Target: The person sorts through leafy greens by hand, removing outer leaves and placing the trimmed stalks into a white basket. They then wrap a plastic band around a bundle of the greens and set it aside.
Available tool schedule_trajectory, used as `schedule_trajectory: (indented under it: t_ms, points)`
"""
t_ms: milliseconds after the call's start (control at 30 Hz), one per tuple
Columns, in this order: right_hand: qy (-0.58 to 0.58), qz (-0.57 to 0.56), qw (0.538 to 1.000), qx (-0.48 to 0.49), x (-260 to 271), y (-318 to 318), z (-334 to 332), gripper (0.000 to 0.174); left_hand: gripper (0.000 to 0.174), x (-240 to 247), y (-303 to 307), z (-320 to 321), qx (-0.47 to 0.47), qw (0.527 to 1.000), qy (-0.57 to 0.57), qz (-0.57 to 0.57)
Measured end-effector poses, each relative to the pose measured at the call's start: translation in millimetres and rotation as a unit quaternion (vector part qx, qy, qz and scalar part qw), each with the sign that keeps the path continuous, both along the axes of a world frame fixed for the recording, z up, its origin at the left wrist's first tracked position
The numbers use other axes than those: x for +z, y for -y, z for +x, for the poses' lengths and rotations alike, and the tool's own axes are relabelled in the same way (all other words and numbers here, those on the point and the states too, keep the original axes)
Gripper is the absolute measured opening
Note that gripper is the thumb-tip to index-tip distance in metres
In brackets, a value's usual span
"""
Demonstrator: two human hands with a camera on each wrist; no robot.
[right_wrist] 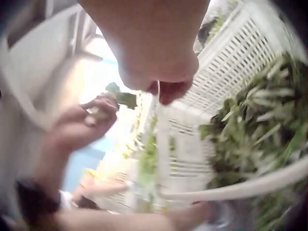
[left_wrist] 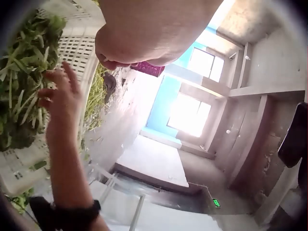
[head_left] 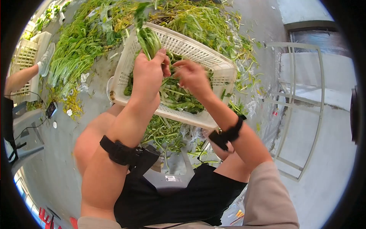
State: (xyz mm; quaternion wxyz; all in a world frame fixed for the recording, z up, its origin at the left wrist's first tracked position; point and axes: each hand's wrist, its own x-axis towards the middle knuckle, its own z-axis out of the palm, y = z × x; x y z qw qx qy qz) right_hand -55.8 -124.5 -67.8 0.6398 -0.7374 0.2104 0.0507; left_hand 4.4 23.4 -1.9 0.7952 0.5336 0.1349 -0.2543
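Note:
My left hand (head_left: 146,74) grips a bunch of leafy greens (head_left: 149,40) by the stem end, the leaves pointing up and away over the crate's far left rim. In the right wrist view the cut stems (right_wrist: 96,115) show at the left fist, with a leaf beyond. My right hand (head_left: 194,78) hangs blurred over the white slatted crate (head_left: 198,49), a little right of the left hand. In the left wrist view its fingers (left_wrist: 70,74) are spread and loosely bent. Below both hands, loose cut greens (head_left: 179,95) fill the crate's bottom.
A wide heap of greens (head_left: 84,45) and yellowed leaves (head_left: 190,19) covers the floor behind and left of the crate. More trimmings (head_left: 164,131) lie between the knees. Another person's foot (head_left: 46,59) and a second crate (head_left: 28,63) are at left. A metal frame (head_left: 293,110) lies at right.

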Motion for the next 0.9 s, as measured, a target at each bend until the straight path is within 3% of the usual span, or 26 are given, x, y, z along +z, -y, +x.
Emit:
schedule_trajectory:
  t_ms: [33,100,133,200,300,400,433,467,533,600,667,800,900]
  points:
    - [-0.01,-0.172,0.975,0.141,-40.1,-1.5,-1.6,0.032,0.012,-8.0,-3.9,1.6,0.017,1.0,-0.001,-0.004]
    - [-0.115,-0.334,0.872,0.339,-81.6,-12.2,-2.2,0.052,0.015,-15.8,-11.2,7.0,0.056,0.998,-0.003,-0.005]
    - [-0.168,-0.358,0.815,0.423,-107.5,-16.5,-0.9,0.064,0.015,-15.5,-13.9,10.5,0.071,0.997,0.0,0.004]
    - [-0.141,-0.306,0.788,0.515,-210.3,-11.4,-7.9,0.069,0.016,-14.4,-24.8,12.8,0.057,0.998,-0.028,-0.01]
    - [-0.183,-0.301,0.767,0.536,-240.5,-47.2,-8.2,0.058,0.017,-8.2,-22.9,16.1,0.08,0.996,-0.041,0.016]
    - [-0.261,-0.36,0.723,0.529,-232.6,-29.2,-1.5,0.045,0.018,2.5,-22.1,12.9,0.066,0.996,-0.058,0.0]
    - [-0.185,-0.404,0.762,0.471,-189.9,-30.8,-4.7,0.032,0.015,3.7,-21.4,11.9,0.054,0.997,-0.054,-0.01]
    - [-0.189,-0.412,0.761,0.465,-157.7,-25.6,-4.3,0.032,0.015,1.4,-20.2,12.1,0.049,0.997,-0.052,-0.019]
    - [-0.156,-0.308,0.859,0.377,-114.8,-9.6,-6.3,0.033,0.013,-9.3,-16.6,11.3,0.016,0.999,-0.028,-0.034]
    - [-0.107,-0.304,0.883,0.342,-92.8,18.5,-17.6,0.034,0.013,-10.7,-10.0,8.7,-0.001,0.999,-0.025,-0.038]
    - [-0.173,-0.109,0.954,0.219,-29.3,33.9,-27.4,0.037,0.011,-1.0,-2.3,1.0,0.013,1.0,-0.013,-0.01]
    - [-0.113,-0.022,0.993,0.022,69.9,45.1,-58.3,0.043,0.011,-3.2,1.2,-10.1,-0.033,0.999,-0.019,-0.024]
    - [-0.057,0.093,0.992,-0.06,91.5,54.1,-82.5,0.039,0.013,1.8,-11.6,-16.9,-0.067,0.997,-0.023,-0.027]
